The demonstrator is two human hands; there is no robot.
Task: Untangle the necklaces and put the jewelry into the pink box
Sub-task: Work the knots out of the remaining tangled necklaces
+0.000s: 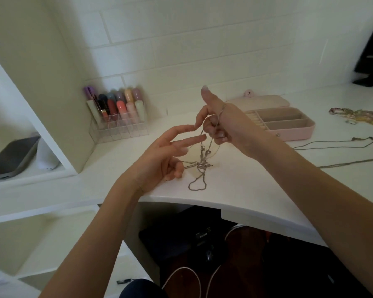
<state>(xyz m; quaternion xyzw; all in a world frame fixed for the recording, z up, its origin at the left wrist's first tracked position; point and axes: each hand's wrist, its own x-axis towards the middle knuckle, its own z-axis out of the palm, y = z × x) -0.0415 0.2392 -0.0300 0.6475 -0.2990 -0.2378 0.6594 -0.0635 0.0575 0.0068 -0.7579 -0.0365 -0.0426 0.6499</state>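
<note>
Beside pink box (pixel 289 127), loose chains (pixel 332 144).

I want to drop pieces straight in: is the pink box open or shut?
Open: the pink box has its lid folded back flat on the desk, and the divided compartments show.

Tangled necklaces (pixel 202 162) between both hands

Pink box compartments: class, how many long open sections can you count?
2, both in the pink box, side by side along its length. A ring-roll section sits at their left; others may be hidden.
</note>
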